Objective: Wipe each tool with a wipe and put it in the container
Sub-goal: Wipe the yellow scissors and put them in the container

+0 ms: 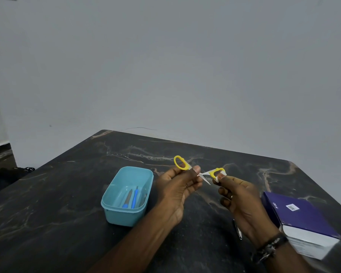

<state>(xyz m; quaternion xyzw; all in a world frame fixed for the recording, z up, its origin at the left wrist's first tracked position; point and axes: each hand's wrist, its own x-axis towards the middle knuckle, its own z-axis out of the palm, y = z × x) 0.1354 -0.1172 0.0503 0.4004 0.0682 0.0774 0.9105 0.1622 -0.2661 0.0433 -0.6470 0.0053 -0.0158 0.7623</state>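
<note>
Small scissors with yellow handles (179, 162) are held spread apart above the dark marble table (67, 194). My left hand (175, 192) pinches them near the pivot, below one yellow loop. My right hand (242, 203) pinches the other yellow loop (217, 172) together with a small white wipe (217, 179). The thin metal blades (204, 179) cross between my two hands. To the left stands a light blue plastic container (114, 213) with a blue-handled tool (134, 199) and other slim tools inside.
A purple and white box (303, 221) lies at the right, close to my right wrist. A thin metal tool (237, 229) lies on the table below my right hand, partly hidden. Grey wall behind; the table's left edge drops to the floor.
</note>
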